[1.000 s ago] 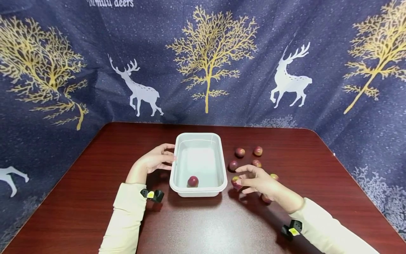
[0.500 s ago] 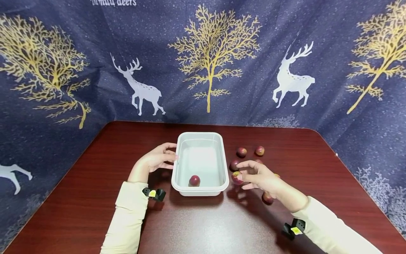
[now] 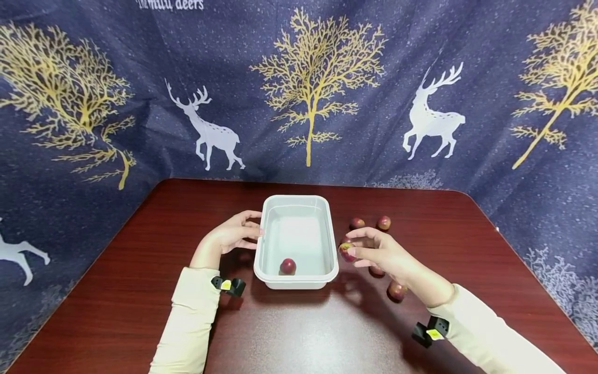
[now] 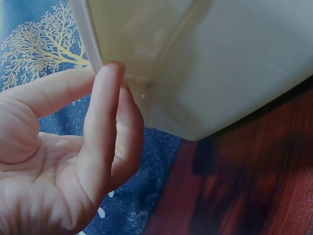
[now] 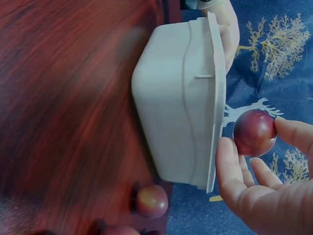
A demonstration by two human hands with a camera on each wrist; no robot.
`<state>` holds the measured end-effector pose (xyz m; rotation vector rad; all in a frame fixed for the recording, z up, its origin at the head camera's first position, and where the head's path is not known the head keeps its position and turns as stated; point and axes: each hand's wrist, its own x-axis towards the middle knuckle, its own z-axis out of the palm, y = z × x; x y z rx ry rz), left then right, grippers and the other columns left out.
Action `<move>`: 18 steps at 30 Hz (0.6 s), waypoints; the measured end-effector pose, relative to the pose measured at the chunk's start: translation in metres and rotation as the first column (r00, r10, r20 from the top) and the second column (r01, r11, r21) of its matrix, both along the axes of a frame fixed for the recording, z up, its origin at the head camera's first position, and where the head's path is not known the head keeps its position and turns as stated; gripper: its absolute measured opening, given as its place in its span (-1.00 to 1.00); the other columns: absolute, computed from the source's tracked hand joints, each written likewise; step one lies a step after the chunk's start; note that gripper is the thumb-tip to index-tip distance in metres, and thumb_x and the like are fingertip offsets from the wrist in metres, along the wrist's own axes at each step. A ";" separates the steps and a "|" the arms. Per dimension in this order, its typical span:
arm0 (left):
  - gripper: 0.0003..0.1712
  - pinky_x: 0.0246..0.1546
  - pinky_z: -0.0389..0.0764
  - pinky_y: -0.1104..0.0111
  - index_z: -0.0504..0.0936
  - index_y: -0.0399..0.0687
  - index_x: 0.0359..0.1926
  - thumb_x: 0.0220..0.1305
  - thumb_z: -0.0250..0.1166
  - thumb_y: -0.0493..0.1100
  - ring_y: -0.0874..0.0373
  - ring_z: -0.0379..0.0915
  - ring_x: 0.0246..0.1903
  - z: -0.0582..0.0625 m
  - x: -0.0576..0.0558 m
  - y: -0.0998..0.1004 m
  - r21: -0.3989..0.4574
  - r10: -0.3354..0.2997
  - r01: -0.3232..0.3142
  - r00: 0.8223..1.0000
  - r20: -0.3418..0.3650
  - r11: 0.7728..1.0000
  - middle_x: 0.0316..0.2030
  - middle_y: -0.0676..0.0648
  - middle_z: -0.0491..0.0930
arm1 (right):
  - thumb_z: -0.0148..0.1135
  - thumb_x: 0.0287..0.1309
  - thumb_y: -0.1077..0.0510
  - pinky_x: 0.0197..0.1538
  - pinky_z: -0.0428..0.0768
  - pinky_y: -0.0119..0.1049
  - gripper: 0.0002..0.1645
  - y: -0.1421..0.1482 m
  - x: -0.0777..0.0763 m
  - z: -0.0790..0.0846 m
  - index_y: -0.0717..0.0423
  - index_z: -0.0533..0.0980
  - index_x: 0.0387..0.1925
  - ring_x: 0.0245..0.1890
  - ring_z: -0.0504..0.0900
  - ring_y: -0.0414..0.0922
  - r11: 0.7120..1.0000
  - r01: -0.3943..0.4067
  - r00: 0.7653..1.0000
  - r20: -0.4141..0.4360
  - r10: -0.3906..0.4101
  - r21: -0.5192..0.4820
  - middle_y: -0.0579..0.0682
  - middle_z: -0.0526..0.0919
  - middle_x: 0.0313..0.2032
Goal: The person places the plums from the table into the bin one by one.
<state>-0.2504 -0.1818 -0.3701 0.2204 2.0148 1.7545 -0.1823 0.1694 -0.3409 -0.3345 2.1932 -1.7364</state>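
Note:
A white plastic tub [image 3: 294, 284] stands upright in the middle of the table, with one dark red plum [image 3: 287, 266] lying inside near its front end. My left hand [image 3: 235, 234] holds the tub's left rim; in the left wrist view its fingertips [image 4: 105, 78] meet just at the rim. Raised off the table to the right of the tub, a red plum [image 5: 254, 132] with a yellowish top is pinched between the thumb and fingers of my right hand [image 3: 385, 257]. In the right wrist view that plum is level with the tub's rim and outside it.
Several loose plums lie on the table [image 3: 187, 208] right of the tub: two at the back, a plum [image 3: 383, 223] among them, and others beside or under my right hand, such as a plum [image 3: 396, 291] nearer me. A patterned blue cloth [image 3: 364, 114] hangs behind.
My right hand has lifted the pinched plum from the table and moved it slightly away from me. The left hand stays at the tub's rim. The view has shifted slightly.

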 end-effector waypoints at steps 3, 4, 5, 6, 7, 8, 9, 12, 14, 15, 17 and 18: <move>-0.21 -0.12 0.65 0.18 -0.01 -0.29 0.40 0.25 0.17 -0.32 0.06 0.56 -0.17 0.001 0.000 0.001 -0.003 0.004 -0.004 1.000 0.001 1.000 0.14 -0.48 0.32 | 0.21 0.21 0.24 -0.10 0.65 -0.29 -0.41 -0.003 -0.001 0.004 0.47 0.26 0.17 -0.16 0.63 -0.25 1.000 -0.016 1.000 -0.011 0.016 -0.012 0.25 0.58 -0.02; -0.21 -0.11 0.65 0.18 -0.02 -0.29 0.40 0.25 0.17 -0.32 0.06 0.56 -0.17 0.001 0.000 0.001 -0.006 0.002 -0.002 1.000 -0.001 1.000 0.14 -0.49 0.31 | 0.20 0.21 0.24 -0.10 0.65 -0.30 -0.42 -0.004 -0.002 0.005 0.47 0.26 0.17 -0.16 0.63 -0.26 1.000 -0.020 1.000 -0.013 0.020 -0.017 0.25 0.58 -0.02; -0.22 -0.12 0.65 0.18 -0.01 -0.28 0.40 0.24 0.17 -0.32 0.05 0.56 -0.16 0.001 -0.001 0.001 -0.005 0.005 -0.005 1.000 0.001 1.000 0.14 -0.49 0.31 | 0.20 0.21 0.25 -0.10 0.65 -0.30 -0.42 -0.006 -0.002 0.006 0.46 0.25 0.17 -0.17 0.63 -0.26 0.999 -0.024 1.000 -0.013 0.023 -0.023 0.23 0.58 -0.03; -0.21 -0.12 0.65 0.18 -0.02 -0.29 0.40 0.25 0.17 -0.32 0.04 0.55 -0.15 0.001 -0.001 0.001 -0.006 0.002 -0.002 1.000 -0.002 1.000 0.14 -0.49 0.31 | 0.19 0.22 0.26 -0.10 0.65 -0.30 -0.43 -0.007 -0.003 0.007 0.47 0.24 0.17 -0.17 0.62 -0.27 0.999 -0.028 1.000 -0.014 0.028 -0.028 0.22 0.58 -0.04; -0.21 -0.12 0.65 0.18 -0.02 -0.30 0.40 0.25 0.17 -0.32 0.04 0.55 -0.15 0.001 -0.001 0.001 -0.005 0.000 0.000 1.000 -0.004 1.000 0.14 -0.49 0.31 | 0.17 0.23 0.27 -0.09 0.65 -0.30 -0.43 -0.009 -0.004 0.008 0.48 0.24 0.18 -0.17 0.62 -0.27 0.999 -0.033 0.999 -0.012 0.032 -0.035 0.21 0.58 -0.05; -0.22 -0.12 0.65 0.18 -0.02 -0.30 0.40 0.26 0.17 -0.32 0.03 0.55 -0.14 0.001 -0.002 0.001 -0.005 0.000 0.000 1.000 -0.003 1.000 0.14 -0.49 0.31 | 0.16 0.23 0.28 -0.09 0.65 -0.30 -0.43 -0.010 -0.005 0.009 0.48 0.23 0.18 -0.17 0.62 -0.27 0.998 -0.037 0.999 -0.010 0.036 -0.042 0.20 0.59 -0.05; -0.22 -0.12 0.65 0.19 -0.02 -0.30 0.40 0.26 0.16 -0.33 0.04 0.55 -0.15 0.001 -0.002 0.001 -0.005 0.002 -0.002 1.000 0.000 1.000 0.14 -0.48 0.31 | 0.16 0.23 0.28 -0.09 0.65 -0.30 -0.44 -0.012 -0.005 0.009 0.48 0.23 0.18 -0.18 0.63 -0.26 0.998 -0.038 0.999 -0.009 0.037 -0.045 0.20 0.59 -0.06; -0.24 -0.13 0.65 0.19 -0.02 -0.30 0.40 0.27 0.14 -0.34 0.04 0.56 -0.15 0.000 -0.002 0.000 -0.007 -0.002 0.002 1.000 0.002 1.000 0.13 -0.48 0.32 | 0.16 0.23 0.29 -0.09 0.65 -0.29 -0.44 -0.017 -0.008 0.011 0.48 0.24 0.17 -0.18 0.63 -0.25 0.998 -0.043 0.999 -0.012 0.042 -0.048 0.22 0.59 -0.05; -0.25 -0.13 0.65 0.19 0.00 -0.29 0.40 0.27 0.14 -0.34 0.05 0.56 -0.16 -0.001 -0.002 0.000 -0.008 -0.002 0.002 1.000 0.005 1.000 0.13 -0.48 0.33 | 0.18 0.22 0.27 -0.08 0.65 -0.26 -0.43 -0.021 -0.010 0.012 0.49 0.24 0.17 -0.18 0.63 -0.24 0.998 -0.047 0.999 -0.022 0.046 -0.046 0.26 0.58 -0.04; -0.25 -0.13 0.65 0.19 0.00 -0.29 0.40 0.27 0.14 -0.34 0.06 0.57 -0.16 -0.001 -0.002 0.000 -0.007 -0.007 0.007 1.000 0.002 1.000 0.13 -0.48 0.33 | 0.19 0.21 0.27 -0.08 0.65 -0.24 -0.42 -0.023 -0.011 0.012 0.49 0.25 0.17 -0.18 0.63 -0.24 0.998 -0.044 0.999 -0.026 0.043 -0.043 0.27 0.58 -0.03; -0.25 -0.12 0.65 0.19 -0.01 -0.31 0.40 0.27 0.14 -0.33 0.07 0.57 -0.17 -0.002 -0.001 -0.001 -0.006 -0.015 0.015 1.000 -0.007 1.000 0.13 -0.49 0.33 | 0.19 0.21 0.27 -0.07 0.65 -0.18 -0.43 -0.027 -0.014 0.014 0.48 0.26 0.16 -0.18 0.63 -0.24 0.998 -0.040 0.999 -0.037 0.039 -0.038 0.30 0.57 -0.03; -0.25 -0.12 0.65 0.18 -0.01 -0.31 0.40 0.27 0.14 -0.33 0.08 0.57 -0.17 -0.002 -0.001 -0.001 -0.004 -0.015 0.015 1.000 -0.008 1.000 0.12 -0.49 0.33 | 0.19 0.21 0.26 -0.06 0.65 -0.15 -0.43 -0.030 -0.016 0.015 0.48 0.26 0.17 -0.18 0.63 -0.24 0.998 -0.043 0.998 -0.043 0.042 -0.036 0.30 0.56 -0.03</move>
